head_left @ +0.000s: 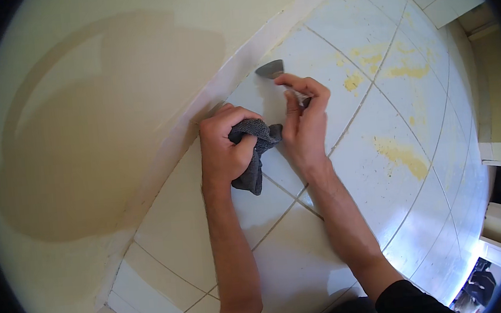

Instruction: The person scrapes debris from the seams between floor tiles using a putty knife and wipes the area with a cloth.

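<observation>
A crumpled dark grey cloth (251, 177) is bunched in my left hand (217, 144), its folds sticking out past the thumb and fingers. This hand is low over the white tiles, near the base of the wall. Just to its right, my right hand (308, 125) grips a putty knife (271, 69). The knife's grey blade points up and to the left, near the skirting; most of the handle is hidden behind my fingers. I cannot tell whether the blade touches the tile.
White tiles (355, 175) with dark grout lines carry patches of yellow residue (403, 157) to the right of my hands. A cream wall (114, 138) with pale skirting (210, 89) runs along the left side, with a shadow on it. Dark items lie at the far lower right.
</observation>
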Demonstrator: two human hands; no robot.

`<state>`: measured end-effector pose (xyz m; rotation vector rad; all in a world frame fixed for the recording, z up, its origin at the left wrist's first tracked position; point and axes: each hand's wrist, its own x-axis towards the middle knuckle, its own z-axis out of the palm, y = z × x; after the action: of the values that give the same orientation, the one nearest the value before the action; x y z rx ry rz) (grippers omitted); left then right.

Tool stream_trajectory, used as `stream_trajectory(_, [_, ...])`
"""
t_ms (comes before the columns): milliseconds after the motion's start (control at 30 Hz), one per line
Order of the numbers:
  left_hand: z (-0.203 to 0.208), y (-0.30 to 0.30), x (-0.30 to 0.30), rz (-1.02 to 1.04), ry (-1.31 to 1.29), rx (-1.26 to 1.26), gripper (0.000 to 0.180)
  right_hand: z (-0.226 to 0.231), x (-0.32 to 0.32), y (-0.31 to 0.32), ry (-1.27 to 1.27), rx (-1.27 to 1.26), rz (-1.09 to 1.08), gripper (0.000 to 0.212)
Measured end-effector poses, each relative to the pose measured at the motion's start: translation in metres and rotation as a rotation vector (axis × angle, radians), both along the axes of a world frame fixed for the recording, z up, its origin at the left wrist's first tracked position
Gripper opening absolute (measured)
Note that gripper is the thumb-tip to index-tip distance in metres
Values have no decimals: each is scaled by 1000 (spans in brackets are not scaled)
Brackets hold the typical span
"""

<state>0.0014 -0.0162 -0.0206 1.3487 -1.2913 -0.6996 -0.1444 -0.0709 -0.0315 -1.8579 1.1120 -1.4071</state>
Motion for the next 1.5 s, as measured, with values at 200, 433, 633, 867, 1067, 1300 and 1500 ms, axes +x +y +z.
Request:
stream_trajectory(200, [8,2,0,6,11,-20,25,3,-6,-3,20,-43,205,36])
stream_trajectory(433, [1,3,9,5,46,-105,20,15,-9,2,86,35,437,27])
stream_trajectory(633, [-1,2,8,35,-6,-123,19,13,-11,1,135,-44,498,33])
stream_trajectory(867, [0,2,7,48,-3,-117,17,12,-9,0,88,-65,463,31])
stream_trajectory(1067, [0,2,8,43,-3,-119,14,9,-9,-2,50,-80,433,30])
stream_trajectory(1300, [3,1,7,36,-10,-120,17,5,-11,-2,32,-73,418,30])
stream_trajectory(1500, [3,1,7,40,-18,-124,17,8,-7,-3,46,-103,377,31])
